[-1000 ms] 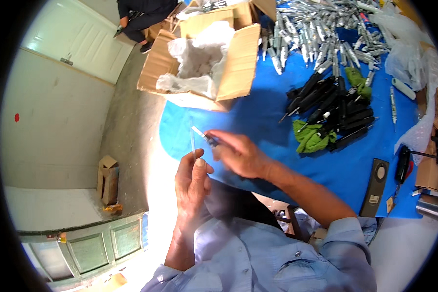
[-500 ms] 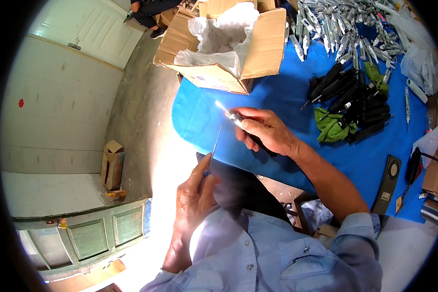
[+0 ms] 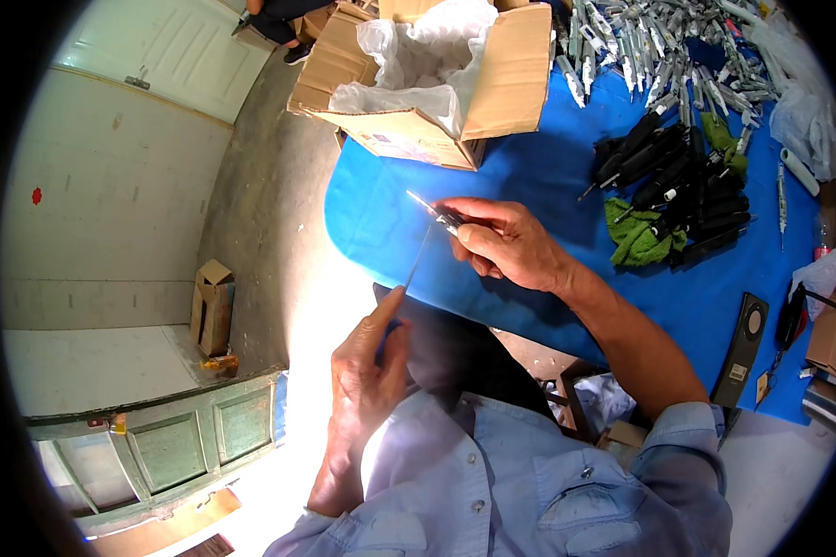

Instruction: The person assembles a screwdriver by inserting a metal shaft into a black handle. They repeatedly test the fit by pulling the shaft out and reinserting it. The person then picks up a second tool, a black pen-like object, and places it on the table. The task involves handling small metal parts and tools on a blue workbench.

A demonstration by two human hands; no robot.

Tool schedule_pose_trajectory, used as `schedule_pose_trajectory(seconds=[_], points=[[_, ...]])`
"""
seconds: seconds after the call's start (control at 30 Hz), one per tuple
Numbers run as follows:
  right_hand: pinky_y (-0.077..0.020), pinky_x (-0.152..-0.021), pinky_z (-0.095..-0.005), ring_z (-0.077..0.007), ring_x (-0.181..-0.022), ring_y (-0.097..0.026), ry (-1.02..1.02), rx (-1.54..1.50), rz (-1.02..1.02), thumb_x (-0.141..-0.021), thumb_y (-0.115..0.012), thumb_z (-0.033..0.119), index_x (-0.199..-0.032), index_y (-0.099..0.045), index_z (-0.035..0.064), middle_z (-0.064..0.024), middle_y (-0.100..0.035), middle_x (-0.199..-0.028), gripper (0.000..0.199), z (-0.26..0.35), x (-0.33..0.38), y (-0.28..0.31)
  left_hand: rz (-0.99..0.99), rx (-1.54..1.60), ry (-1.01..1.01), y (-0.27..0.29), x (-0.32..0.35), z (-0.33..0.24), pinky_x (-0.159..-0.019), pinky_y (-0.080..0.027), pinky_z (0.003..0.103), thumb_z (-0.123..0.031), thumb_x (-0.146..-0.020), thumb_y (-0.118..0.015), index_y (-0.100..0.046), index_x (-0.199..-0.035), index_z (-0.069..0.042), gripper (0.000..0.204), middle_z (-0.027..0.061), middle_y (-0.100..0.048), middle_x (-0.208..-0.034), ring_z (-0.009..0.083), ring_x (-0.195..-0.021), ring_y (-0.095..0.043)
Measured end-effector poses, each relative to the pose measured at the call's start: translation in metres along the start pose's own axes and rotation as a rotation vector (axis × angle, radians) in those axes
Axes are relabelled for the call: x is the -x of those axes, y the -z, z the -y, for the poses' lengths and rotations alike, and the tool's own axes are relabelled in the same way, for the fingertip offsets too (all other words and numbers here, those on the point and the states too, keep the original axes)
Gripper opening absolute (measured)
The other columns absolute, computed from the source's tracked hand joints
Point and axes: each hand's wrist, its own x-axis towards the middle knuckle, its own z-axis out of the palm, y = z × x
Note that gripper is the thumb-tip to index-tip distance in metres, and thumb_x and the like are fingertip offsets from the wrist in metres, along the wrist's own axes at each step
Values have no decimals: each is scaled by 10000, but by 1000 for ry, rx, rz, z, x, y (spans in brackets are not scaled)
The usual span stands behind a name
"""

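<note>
Above the table's near left edge, my right hand is closed around a dark pen-shaped device with a slim metal tip pointing up and left. My left hand, lower and nearer my body, grips a slim screwdriver-like tool; its thin shaft points up toward the device. A bit of blue shows within my left fingers, and most of the handle is hidden. The shaft's end is at or very near the device's front part; whether they touch I cannot tell.
An open cardboard box lined with white plastic stands at the table's far left. Black pen-shaped devices lie on a green cloth to the right. Many grey-white pen-shaped pieces are heaped behind on the blue tablecloth.
The tool's shaft has come up to the front of the device in my right hand. The device has tilted slightly, and its tip sits a little further left. Both hands keep their grips.
</note>
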Motion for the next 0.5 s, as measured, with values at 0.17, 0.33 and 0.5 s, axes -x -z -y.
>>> schedule_pose_trajectory(seconds=[0.17, 0.33, 0.5], points=[[-447, -557, -237, -67, -643, -528, 7, 40, 20, -1045, -536, 121, -1453, -540, -17, -30, -634, -836, 430, -1, 0, 1, 5, -21, -26, 1, -1, -1, -845, -548, 268, 5, -1012, -592, -614, -1414, -16, 403, 123, -743, -1028, 124, -941, -676], [-453, -563, -241, -71, -640, -530, 12, 64, 14, -1043, -541, 118, -1442, -545, -27, -36, -638, -831, 425, 0, 0, 0, -1, -26, -62, 1, -2, 1, -849, -548, 273, 23, -1003, -590, -626, -1400, -10, 399, 139, -743, -1033, 135, -950, -681], [-460, -570, -244, -72, -637, -532, 15, 76, 7, -1042, -543, 117, -1431, -552, -34, -40, -642, -828, 417, -2, -1, -1, -3, -54, -77, 2, -2, 1, -845, -549, 275, 36, -994, -595, -630, -1398, -18, 410, 136, -743, -1023, 138, -936, -688]])
